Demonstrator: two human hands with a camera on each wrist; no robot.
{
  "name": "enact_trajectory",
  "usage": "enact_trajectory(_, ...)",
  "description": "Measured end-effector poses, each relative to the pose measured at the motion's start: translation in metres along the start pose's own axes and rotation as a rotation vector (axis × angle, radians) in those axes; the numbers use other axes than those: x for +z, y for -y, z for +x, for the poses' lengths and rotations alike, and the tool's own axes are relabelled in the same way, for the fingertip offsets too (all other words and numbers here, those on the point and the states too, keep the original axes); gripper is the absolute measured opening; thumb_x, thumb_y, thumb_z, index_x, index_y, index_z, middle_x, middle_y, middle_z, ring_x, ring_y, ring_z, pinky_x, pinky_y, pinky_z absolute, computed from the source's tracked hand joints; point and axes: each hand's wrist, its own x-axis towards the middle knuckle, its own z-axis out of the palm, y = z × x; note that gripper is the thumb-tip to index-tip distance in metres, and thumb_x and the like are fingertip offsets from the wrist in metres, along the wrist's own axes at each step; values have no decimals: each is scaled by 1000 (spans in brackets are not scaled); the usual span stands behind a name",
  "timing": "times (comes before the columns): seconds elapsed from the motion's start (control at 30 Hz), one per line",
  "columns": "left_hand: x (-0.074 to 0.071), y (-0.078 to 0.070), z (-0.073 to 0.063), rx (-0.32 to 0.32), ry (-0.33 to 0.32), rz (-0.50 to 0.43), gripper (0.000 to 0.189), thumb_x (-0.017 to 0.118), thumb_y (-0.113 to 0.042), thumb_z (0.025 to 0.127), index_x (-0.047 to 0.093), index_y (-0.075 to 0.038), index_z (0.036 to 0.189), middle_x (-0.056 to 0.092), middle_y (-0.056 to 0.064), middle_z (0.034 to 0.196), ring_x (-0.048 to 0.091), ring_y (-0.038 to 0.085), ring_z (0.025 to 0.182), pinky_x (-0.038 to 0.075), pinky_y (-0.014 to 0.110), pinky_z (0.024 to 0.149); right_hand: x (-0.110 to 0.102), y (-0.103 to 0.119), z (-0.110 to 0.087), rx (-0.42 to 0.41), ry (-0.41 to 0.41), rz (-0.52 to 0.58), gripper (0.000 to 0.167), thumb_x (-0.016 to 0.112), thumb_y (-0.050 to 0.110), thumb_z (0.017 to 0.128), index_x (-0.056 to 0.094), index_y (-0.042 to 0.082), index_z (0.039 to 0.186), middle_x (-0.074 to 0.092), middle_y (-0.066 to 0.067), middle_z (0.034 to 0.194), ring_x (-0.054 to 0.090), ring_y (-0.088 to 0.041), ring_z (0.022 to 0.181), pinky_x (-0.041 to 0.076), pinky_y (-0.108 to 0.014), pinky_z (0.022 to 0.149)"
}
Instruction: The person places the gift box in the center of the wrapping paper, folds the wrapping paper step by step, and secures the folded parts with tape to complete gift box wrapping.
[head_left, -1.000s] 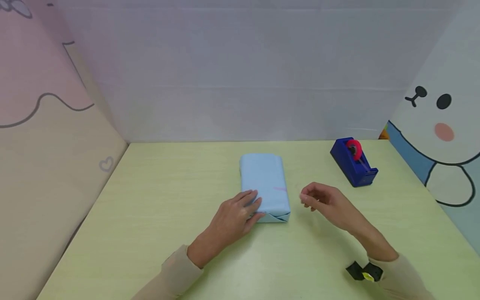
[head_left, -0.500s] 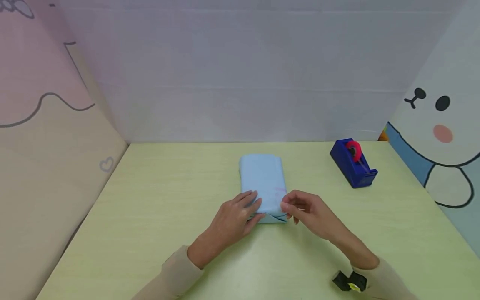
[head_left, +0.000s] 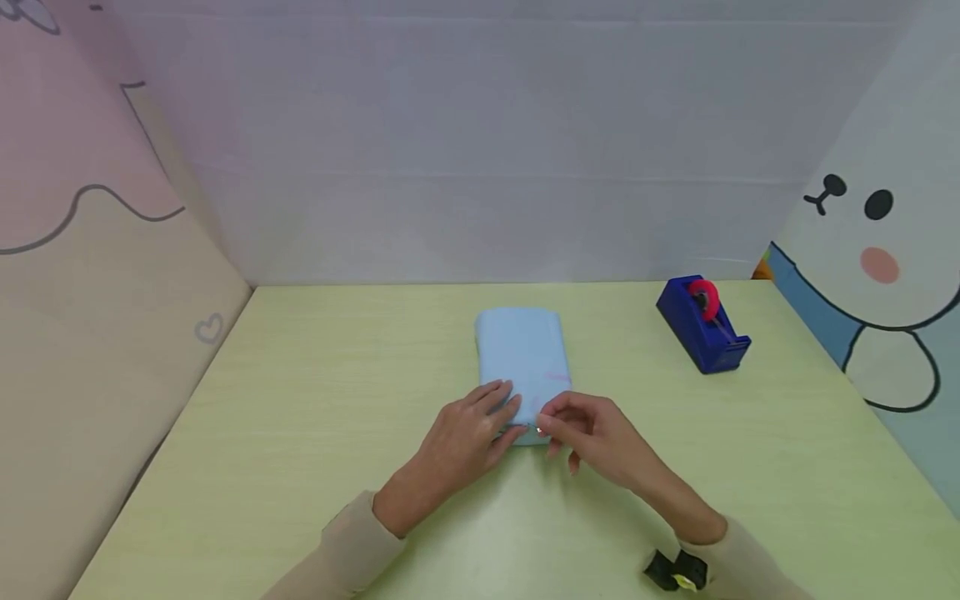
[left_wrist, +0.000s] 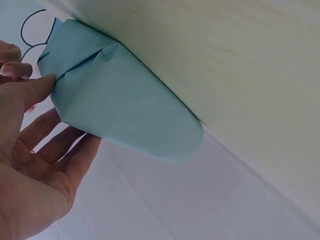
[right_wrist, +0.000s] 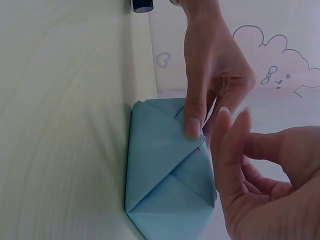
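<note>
A box-shaped parcel wrapped in light blue paper (head_left: 521, 350) lies on the table. My left hand (head_left: 468, 429) grips its near left corner, fingers across the top. In the right wrist view, the left thumb (right_wrist: 193, 117) presses the folded end flap (right_wrist: 155, 145), whose slanted edge shows a spot of pink. Close to that thumb, my right hand (head_left: 596, 437) holds thumb and index finger together at the parcel's near top edge. A tiny shiny bit, apparently a piece of clear tape (head_left: 538, 430), shows at those fingertips. The left wrist view shows the parcel's pleated end (left_wrist: 125, 100).
A blue tape dispenser (head_left: 701, 329) with a red-cored roll stands at the back right of the pale table (head_left: 360, 358). Printed panels rise at both sides, and a plain pale back panel (head_left: 465, 150) stands behind. A black device (head_left: 677, 571) sits at my right cuff.
My right hand has moved left and slightly toward me, from beside the parcel to its near edge by the left thumb. The left hand and the parcel have stayed in place.
</note>
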Motion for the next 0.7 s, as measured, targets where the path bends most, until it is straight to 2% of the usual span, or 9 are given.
enact_trajectory(0.1, 0, 1, 0, 2, -10, -4, 37, 85, -28, 87, 78, -4, 113, 74, 15, 119, 70, 28, 113, 59, 32, 85, 6, 0, 1, 26, -8, 12, 23, 62, 14, 104, 65, -9, 107, 70, -27, 85, 72, -28, 70, 57, -35, 51)
enact_trajectory(0.5, 1, 1, 0, 0, -8, -36, 40, 86, -25, 86, 73, -1, 116, 73, 16, 119, 70, 28, 113, 59, 33, 86, 19, -3, 3, 83, -43, 97, 27, 61, 17, 105, 64, -10, 109, 71, -30, 97, 75, -33, 79, 61, -38, 59)
enact_trajectory(0.7, 1, 0, 0, 10, -12, -20, 40, 84, -25, 88, 74, -5, 121, 73, 17, 119, 71, 29, 112, 60, 33, 84, 22, -2, 0, 125, -62, 147, 29, 63, 15, 104, 65, -13, 110, 71, -30, 100, 75, -36, 83, 62, -39, 63)
